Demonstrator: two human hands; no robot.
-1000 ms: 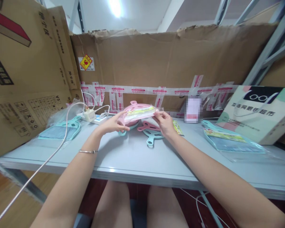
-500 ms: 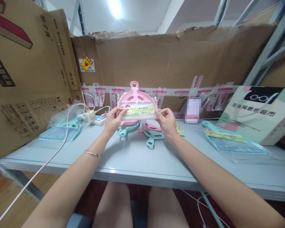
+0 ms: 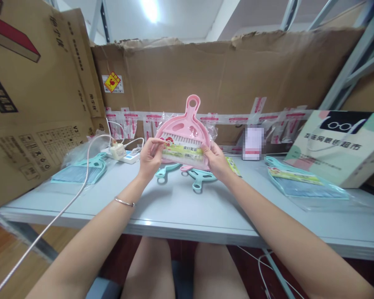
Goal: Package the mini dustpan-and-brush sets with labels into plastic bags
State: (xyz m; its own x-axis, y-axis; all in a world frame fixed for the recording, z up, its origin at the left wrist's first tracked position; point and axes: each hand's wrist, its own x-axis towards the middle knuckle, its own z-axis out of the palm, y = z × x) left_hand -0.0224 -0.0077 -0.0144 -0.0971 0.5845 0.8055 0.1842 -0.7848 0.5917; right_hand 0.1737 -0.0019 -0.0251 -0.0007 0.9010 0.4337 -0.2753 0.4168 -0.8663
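**A:** Both hands are up over the far middle of the pale grey tabletop (image 3: pixel 180 207), and between them is a pink plastic dustpan-and-brush set (image 3: pixel 187 133) sealed in a clear bag.

**B:** It's held upright, clear of the tabletop. The handle with its round hanging hole points straight up, and the flat face is turned towards the camera. A green and yellow paper label (image 3: pixel 183 150) runs across the lower part.

**A:** How's the grip on the left?

**B:** The left hand (image 3: pixel 150 155) is clenched on the left edge of the pack, thumb in front and fingers curled behind. There's a thin silver bracelet (image 3: pixel 124 202) on that wrist.

**A:** The right hand (image 3: pixel 216 160) mirrors it, grasping the right lower edge of the same pack with the thumb on the bag's front. That's one pack pinched from both sides.

**B:** Directly beneath, near the far edge, two teal plastic dustpan handles (image 3: pixel 201 179) lie flat on the tabletop, with a bit of pink showing between them.

**A:** Towards the far left corner there's a teal dustpan in a clear bag (image 3: pixel 77 172). Beside it is a white power strip (image 3: pixel 124 155), and a white cable (image 3: pixel 59 211) runs off the left edge.

**B:** Over on the right side lies another bagged teal dustpan with a yellow label (image 3: pixel 302 185), just in front of a printed white and green carton (image 3: pixel 339 145).

**A:** A taped brown cardboard wall (image 3: pixel 224 70) stands along the back edge behind it all.
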